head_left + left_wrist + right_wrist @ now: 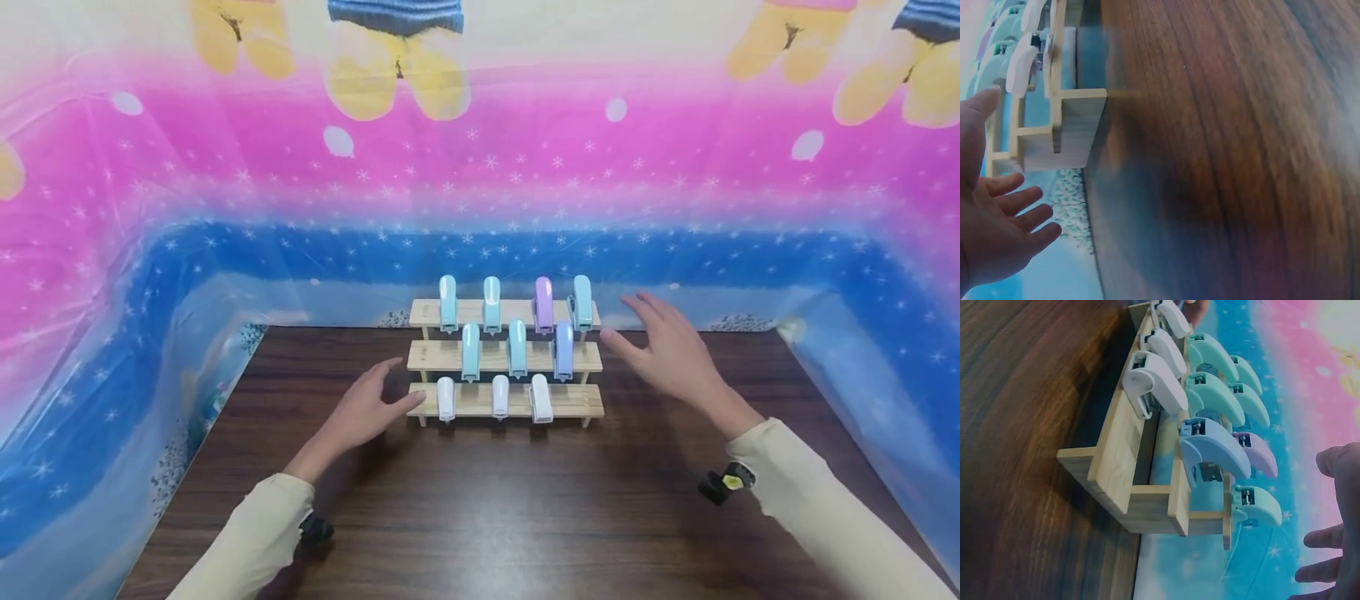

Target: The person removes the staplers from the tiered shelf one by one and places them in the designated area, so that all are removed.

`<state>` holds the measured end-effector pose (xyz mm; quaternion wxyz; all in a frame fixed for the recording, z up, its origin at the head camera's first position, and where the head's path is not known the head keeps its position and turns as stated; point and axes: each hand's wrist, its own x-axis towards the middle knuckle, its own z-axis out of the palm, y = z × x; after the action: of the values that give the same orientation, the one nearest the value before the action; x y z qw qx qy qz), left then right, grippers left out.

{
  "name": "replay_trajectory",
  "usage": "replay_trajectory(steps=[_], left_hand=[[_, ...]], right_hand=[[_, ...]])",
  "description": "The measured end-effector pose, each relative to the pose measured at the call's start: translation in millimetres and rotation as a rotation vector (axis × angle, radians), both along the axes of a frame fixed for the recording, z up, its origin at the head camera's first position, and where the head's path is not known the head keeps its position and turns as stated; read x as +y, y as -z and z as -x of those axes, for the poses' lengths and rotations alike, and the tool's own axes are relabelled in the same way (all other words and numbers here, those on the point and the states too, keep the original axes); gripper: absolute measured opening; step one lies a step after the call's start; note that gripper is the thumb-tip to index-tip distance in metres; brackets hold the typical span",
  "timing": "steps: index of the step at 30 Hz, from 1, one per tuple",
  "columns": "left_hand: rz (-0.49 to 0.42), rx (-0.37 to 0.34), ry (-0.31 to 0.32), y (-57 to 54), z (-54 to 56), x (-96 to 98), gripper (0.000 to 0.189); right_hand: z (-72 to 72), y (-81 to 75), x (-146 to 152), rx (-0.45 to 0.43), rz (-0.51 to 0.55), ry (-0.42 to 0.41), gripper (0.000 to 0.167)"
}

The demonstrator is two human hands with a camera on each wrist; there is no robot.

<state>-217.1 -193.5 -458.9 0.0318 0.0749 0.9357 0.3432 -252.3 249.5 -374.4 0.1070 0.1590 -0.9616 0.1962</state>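
Observation:
A three-tier wooden rack (480,403) holds small staplers in rows. Along the bottom step sit three white staplers (500,396). The middle step bears two mint staplers (470,352) and a blue-violet stapler (563,350). On the top step, a purple stapler (543,305) stands among mint ones (581,302). My left hand (365,410), fingers spread, is at the rack's left end, thumb by the nearest white stapler (1021,65). To the right of the upper steps, my right hand (672,348) hovers with fingers extended. Neither hand holds anything.
The rack stands toward the back of a dark wood-grain table (480,517). A patterned pink and blue cloth (525,192) hangs behind and along both sides. Dark wrist devices (726,483) sit near the cuffs.

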Motion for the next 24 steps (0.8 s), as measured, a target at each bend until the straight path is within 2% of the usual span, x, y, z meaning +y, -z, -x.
replay_trajectory(steps=[5, 8, 16, 24], left_hand=[[-0.079, -0.085, -0.012, 8.3, 6.6, 0.5, 0.090], [-0.107, -0.113, -0.018, 12.3, 9.9, 0.4, 0.089], [-0.140, -0.132, -0.002, 21.7, 13.5, 3.9, 0.085], [-0.151, -0.109, 0.003, 24.4, 14.7, 6.2, 0.074]], right_hand=[[10.6, -1.5, -8.4, 0.000, 0.086, -0.007, 0.076], [17.1, -0.7, -12.8, -0.017, 0.138, 0.008, 0.072], [33.0, 8.4, -18.6, -0.062, 0.240, 0.017, 0.068], [40.0, 18.0, -24.0, -0.106, 0.333, 0.036, 0.070]])
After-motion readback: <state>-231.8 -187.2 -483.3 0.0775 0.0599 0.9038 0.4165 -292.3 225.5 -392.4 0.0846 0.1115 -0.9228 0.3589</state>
